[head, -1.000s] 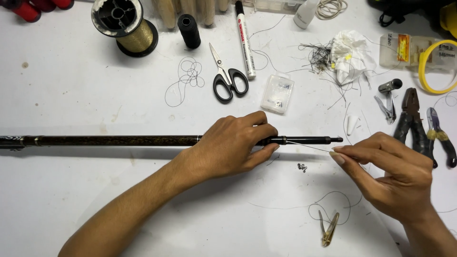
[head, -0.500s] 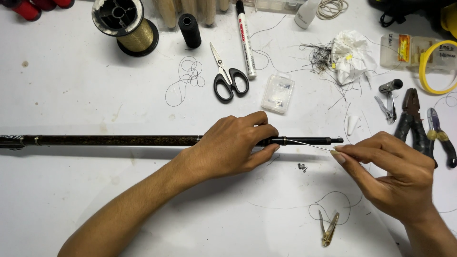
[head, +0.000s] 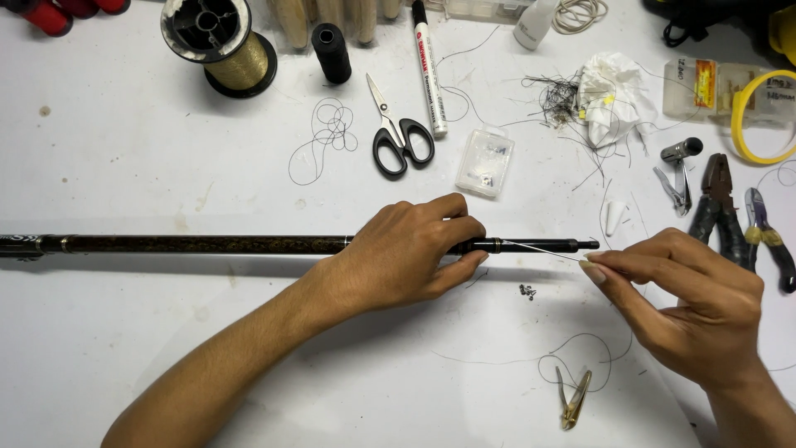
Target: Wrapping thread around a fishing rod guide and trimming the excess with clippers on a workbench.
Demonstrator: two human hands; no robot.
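A long dark rod (head: 199, 244) lies flat across the white table, its black tip end (head: 547, 245) pointing right. My left hand (head: 406, 253) is closed around the rod near that end. A thin pale thread (head: 539, 250) runs taut from the rod to my right hand (head: 684, 303), which pinches it between thumb and forefinger just right of the tip. A few tiny dark bits (head: 527, 291) lie below the rod.
Black-handled scissors (head: 396, 133), a marker pen (head: 429, 66), a gold thread spool (head: 222, 46), a black spool (head: 332, 51) and a small clear box (head: 485, 162) sit at the back. Pliers (head: 720, 207), cutters (head: 767, 236) and nail clippers (head: 678, 170) lie right. Gold tweezers (head: 574, 396) rest near front.
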